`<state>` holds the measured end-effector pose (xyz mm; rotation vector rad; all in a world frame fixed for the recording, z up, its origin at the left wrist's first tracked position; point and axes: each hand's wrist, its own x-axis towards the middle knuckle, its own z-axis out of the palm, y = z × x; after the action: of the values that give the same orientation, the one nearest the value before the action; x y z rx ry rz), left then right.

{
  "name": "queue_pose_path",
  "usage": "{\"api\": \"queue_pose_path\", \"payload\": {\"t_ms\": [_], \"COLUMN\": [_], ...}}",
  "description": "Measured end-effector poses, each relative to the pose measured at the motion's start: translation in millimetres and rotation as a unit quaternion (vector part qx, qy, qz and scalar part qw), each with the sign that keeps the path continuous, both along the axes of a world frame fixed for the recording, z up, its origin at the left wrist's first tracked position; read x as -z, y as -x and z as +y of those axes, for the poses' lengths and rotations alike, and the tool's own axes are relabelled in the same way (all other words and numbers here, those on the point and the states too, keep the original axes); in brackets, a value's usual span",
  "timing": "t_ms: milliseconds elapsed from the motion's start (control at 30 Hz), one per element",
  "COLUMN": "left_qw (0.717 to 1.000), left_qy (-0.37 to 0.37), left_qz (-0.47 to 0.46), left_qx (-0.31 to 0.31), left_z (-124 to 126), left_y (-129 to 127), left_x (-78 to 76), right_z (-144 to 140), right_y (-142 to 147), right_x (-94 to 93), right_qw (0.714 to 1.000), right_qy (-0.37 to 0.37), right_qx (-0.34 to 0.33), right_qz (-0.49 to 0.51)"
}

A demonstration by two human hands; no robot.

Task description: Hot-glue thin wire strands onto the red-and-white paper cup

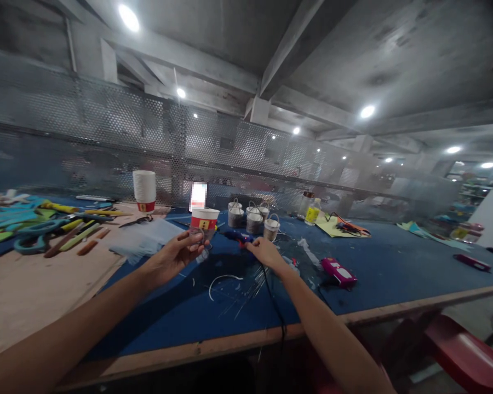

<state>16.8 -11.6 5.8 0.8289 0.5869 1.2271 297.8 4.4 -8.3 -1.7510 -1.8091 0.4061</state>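
Note:
My left hand (177, 253) is closed round a red-and-white paper cup (205, 218), held upright above the table. Something greyish shows on the cup's lower part, too blurred to name. In my right hand (266, 253) is a blue glue gun (236, 235), its nozzle pointing left toward the cup. A black cord (273, 301) trails from below that hand over the table's front edge. Just behind the gun stand several small cups with looped handles, wrapped in grey or brownish material, such as this little bucket (253, 221).
A stack of paper cups (144, 189) stands at the back left. Scissors (32, 235) and felt strips lie far left. A yellow-labelled bottle (313, 212), a magenta device (338, 272) and thin glue strings (250, 287) are on the blue tabletop. Perforated metal panels rise behind.

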Motion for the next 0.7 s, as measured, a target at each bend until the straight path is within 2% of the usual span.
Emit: {"api": "queue_pose_path", "payload": {"t_ms": [100,133,200,233,300,367,500,700], "left_qw": [1.000,1.000,1.000,1.000,1.000,0.999,0.999,0.999], "left_qy": [-0.001,-0.001,-0.002,-0.002,-0.001,0.003,0.005,-0.019], "left_qz": [0.002,0.004,0.005,0.004,0.003,0.006,0.020,0.037], "left_qx": [-0.013,-0.017,-0.021,-0.023,-0.031,-0.042,-0.047,-0.022], "left_z": [1.9,2.3,2.1,1.3,-1.0,-3.4,-3.3,4.0], "left_y": [0.3,0.3,-0.1,-0.5,-1.6,-2.8,-4.3,-2.1], "left_x": [0.2,0.2,-0.6,-1.5,-3.8,-6.0,-5.0,6.6], "right_z": [-1.0,-2.9,-8.9,-12.7,-20.6,-27.9,-39.2,-45.1], "right_y": [3.5,5.6,10.4,12.8,17.2,20.9,27.1,35.2], "right_x": [-2.6,-3.6,-6.4,-8.3,-12.8,-17.4,-22.1,-10.0], "right_qw": [0.989,0.973,0.921,0.895,0.870,0.875,0.912,0.941], "right_qy": [-0.008,-0.009,-0.012,-0.014,-0.027,-0.057,-0.125,-0.119], "right_qx": [-0.050,-0.074,-0.119,-0.139,-0.174,-0.194,-0.171,-0.140], "right_qz": [0.142,0.218,0.372,0.424,0.460,0.440,0.353,0.284]}}
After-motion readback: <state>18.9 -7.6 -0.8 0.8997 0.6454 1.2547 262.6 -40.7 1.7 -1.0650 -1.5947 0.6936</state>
